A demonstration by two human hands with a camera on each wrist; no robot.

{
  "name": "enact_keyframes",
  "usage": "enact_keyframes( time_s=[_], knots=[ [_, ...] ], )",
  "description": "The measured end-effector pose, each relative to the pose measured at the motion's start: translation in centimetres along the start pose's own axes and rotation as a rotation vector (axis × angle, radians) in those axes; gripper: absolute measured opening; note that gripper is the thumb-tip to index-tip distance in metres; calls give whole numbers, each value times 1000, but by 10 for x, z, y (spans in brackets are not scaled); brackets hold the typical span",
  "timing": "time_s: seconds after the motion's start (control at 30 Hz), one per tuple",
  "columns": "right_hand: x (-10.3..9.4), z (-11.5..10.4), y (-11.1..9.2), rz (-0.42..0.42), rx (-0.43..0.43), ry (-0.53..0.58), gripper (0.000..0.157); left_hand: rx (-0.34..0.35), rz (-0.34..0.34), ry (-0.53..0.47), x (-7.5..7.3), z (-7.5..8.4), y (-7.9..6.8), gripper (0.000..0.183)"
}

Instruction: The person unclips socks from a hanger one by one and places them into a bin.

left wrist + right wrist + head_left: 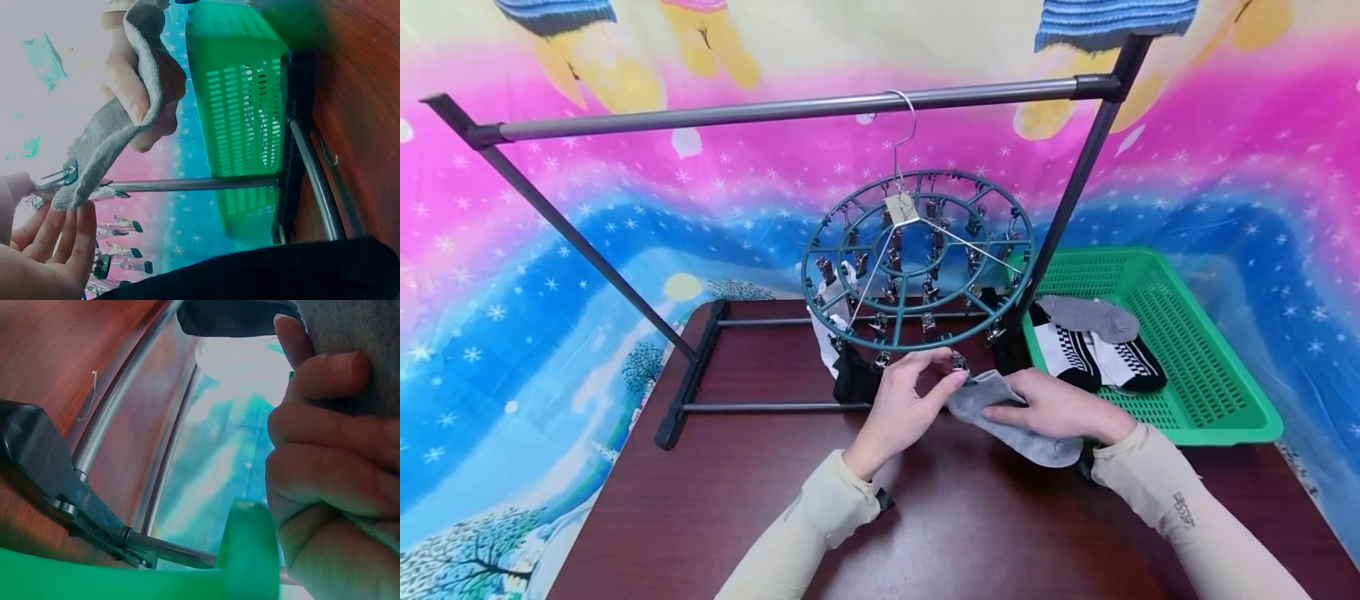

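Note:
A grey sock (1030, 446) hangs from my right hand (1063, 406), whose fingers and thumb grip it near its opening. My left hand (904, 402) pinches a metal clip (959, 362) at the near edge of a round green drying hanger (917, 344). In the left wrist view the clip (70, 172) sits over the cuff of the sock (103, 134), with left fingertips right below the edge. The right wrist view shows curled fingers against the grey fabric (350, 325). White cloth (826, 325) and a black sock (853, 379) hang at the hanger's left side.
The hanger hooks over the top bar (700, 119) of a dark metal rack standing on the brown table (760, 492). At the right, a green basket (1232, 392) holds another grey sock (1090, 318) and black-and-white patterned socks (1063, 354). A printed cloth (587, 292) forms the backdrop.

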State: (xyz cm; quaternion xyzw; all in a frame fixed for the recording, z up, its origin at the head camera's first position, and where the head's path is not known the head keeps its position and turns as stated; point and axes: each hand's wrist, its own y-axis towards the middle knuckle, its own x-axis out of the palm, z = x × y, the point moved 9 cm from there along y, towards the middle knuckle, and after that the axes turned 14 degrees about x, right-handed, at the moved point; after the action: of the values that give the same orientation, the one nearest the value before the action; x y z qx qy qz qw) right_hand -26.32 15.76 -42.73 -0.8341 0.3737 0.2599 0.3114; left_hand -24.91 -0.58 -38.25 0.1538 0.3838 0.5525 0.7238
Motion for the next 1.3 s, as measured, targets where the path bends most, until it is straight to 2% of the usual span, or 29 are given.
enact_keyframes(
  time_s=[0.23, 0.53, 0.73, 0.97, 1.13, 1.3],
  knots=[
    [2, 2, 1, 2, 0, 6, 28, 86, 17, -32, 4, 9, 3, 22],
    [2, 0, 2, 0, -27, 3, 27, 109, 40, -19, 2, 14, 3, 21],
    [2, -2, 2, 21, -69, -18, 21, 148, 110, -28, 1, 15, -1, 19],
    [3, -2, 1, 17, -35, -52, 22, 139, 210, -65, -6, 12, -6, 20],
    [-8, 0, -8, 52, 18, -57, 35, 153, 240, -43, -11, 11, -6, 19],
    [-34, 2, -23, 110, 47, -57, 47, 169, 262, -26, -15, 13, -6, 21]
  ],
)
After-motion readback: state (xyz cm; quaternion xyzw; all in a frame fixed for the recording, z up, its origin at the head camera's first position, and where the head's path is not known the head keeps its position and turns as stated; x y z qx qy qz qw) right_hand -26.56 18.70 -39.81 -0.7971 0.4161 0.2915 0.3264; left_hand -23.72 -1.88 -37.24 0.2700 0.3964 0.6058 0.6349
